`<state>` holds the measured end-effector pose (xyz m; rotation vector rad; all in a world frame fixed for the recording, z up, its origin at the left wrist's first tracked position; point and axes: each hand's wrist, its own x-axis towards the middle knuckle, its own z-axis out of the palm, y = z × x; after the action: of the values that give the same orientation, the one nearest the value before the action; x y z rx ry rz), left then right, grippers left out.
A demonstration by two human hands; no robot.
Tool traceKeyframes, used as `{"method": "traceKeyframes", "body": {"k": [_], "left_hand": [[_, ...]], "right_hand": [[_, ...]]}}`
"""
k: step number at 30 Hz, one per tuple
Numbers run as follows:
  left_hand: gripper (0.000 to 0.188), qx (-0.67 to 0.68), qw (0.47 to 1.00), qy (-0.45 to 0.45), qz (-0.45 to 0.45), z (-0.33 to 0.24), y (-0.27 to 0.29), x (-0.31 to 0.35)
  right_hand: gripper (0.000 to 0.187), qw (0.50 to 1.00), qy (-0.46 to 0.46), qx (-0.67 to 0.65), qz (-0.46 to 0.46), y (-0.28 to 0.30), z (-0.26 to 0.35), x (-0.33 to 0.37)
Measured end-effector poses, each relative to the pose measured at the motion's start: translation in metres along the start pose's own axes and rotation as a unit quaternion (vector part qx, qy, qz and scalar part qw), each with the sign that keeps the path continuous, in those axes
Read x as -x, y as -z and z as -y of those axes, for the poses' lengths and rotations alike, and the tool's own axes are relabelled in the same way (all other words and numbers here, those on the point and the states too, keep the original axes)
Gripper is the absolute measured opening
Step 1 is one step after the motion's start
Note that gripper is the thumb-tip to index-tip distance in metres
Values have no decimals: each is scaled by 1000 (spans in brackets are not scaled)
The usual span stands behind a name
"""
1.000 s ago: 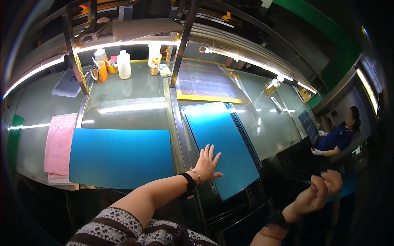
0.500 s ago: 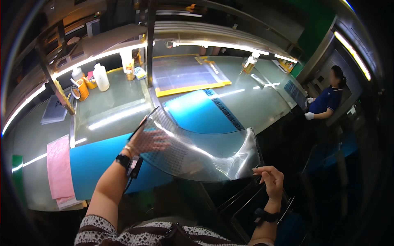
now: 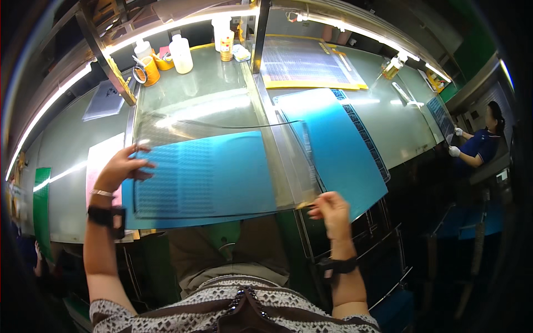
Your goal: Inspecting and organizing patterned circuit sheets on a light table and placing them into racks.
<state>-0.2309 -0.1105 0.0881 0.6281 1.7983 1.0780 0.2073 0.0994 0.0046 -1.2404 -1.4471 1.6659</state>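
A clear plastic sheet [image 3: 244, 183] with faint rows of printed pattern is spread between my hands, its far edge bowed. My left hand [image 3: 122, 166] holds it at the left edge, the fingers apart and curled around that side. At the near right corner, the thumb and fingers of my right hand [image 3: 331, 210] pinch the sheet. Beneath it, seen through the clear plastic, lies a blue sheet [image 3: 236, 150] on the table. Another blue sheet [image 3: 336, 150] with a dark patterned strip lies to the right.
A yellow-edged panel [image 3: 305, 86] lies at the back. Bottles [image 3: 181, 54] and orange tape rolls [image 3: 149, 71] stand at the back left. Pink sheets [image 3: 95, 166] and a green strip [image 3: 41, 186] lie leftward. Light tubes [image 3: 355, 30] hang overhead. A gloved person [image 3: 483, 144] stands far right.
The clear sheet has flattened from a strong curve and now lies over the left blue sheet. Both hands have shifted left, the left one out to the sheet's edge. The view has turned left.
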Motion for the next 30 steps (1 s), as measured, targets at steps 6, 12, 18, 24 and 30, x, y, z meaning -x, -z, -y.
{"method": "traceKeyframes", "body": {"k": [6, 12, 18, 24, 30], "left_hand": [[19, 40, 979, 60, -193, 110, 66, 36], [18, 63, 967, 4, -248, 137, 57, 37], [18, 71, 962, -58, -256, 136, 65, 23], [18, 71, 963, -56, -254, 137, 69, 22], [19, 72, 962, -57, -256, 139, 72, 22]], "right_hand": [[9, 998, -41, 4, 50, -72, -55, 25], [5, 999, -42, -15, 3, -74, -62, 31], [6, 997, -24, 71, -21, -82, -58, 20], [6, 996, -19, 90, -22, -86, -63, 21], [8, 995, -24, 92, -16, -88, -64, 18]]}}
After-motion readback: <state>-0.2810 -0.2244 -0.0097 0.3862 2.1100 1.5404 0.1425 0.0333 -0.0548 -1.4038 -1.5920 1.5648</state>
